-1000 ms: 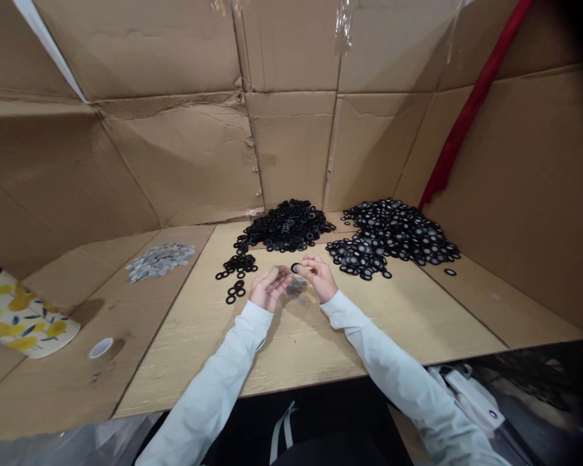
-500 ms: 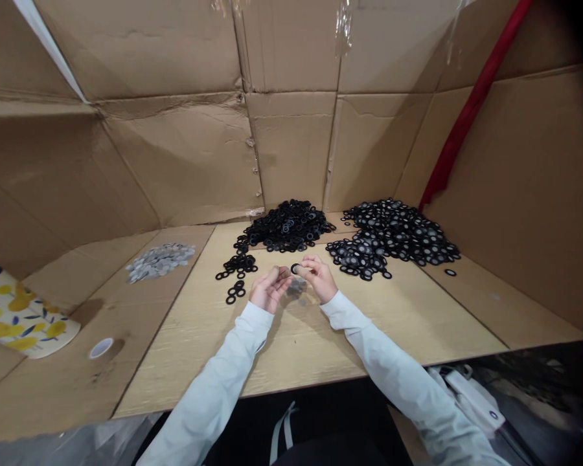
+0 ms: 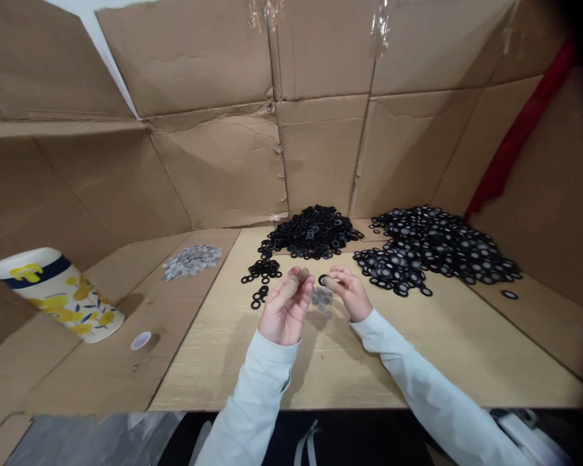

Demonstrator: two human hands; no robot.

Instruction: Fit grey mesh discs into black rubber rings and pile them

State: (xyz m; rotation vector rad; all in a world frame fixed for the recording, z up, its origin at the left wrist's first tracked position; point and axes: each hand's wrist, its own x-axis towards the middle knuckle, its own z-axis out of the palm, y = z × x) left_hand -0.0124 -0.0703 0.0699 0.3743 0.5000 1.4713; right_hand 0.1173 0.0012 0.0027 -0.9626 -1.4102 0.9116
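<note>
My right hand [image 3: 352, 294] pinches a black ring [image 3: 322, 280] between thumb and fingers, just above the board. To its left my left hand [image 3: 285, 307] is held palm up with thumb and fingertips together; what they hold, if anything, is too small to make out. Tan coverings wrap some fingertips. Below and between the hands lie several translucent grey discs [image 3: 321, 299]. A few loose black rings [image 3: 259, 298] rest left of my left hand, in front of a large heap of black rings [image 3: 315, 232].
At the right spreads a big pile of black rings with grey centres [image 3: 437, 243]. Grey discs [image 3: 192, 261] form a heap at the left, behind a white cap [image 3: 140, 340] and a floral tumbler [image 3: 72, 301]. Cardboard walls [image 3: 214, 168] enclose the table; a red strip [image 3: 519, 136] hangs at right.
My hands, close together at the black ring before, have moved apart; the ring stays with the right hand. The left hand has turned more palm up. The whole view has swung left.
</note>
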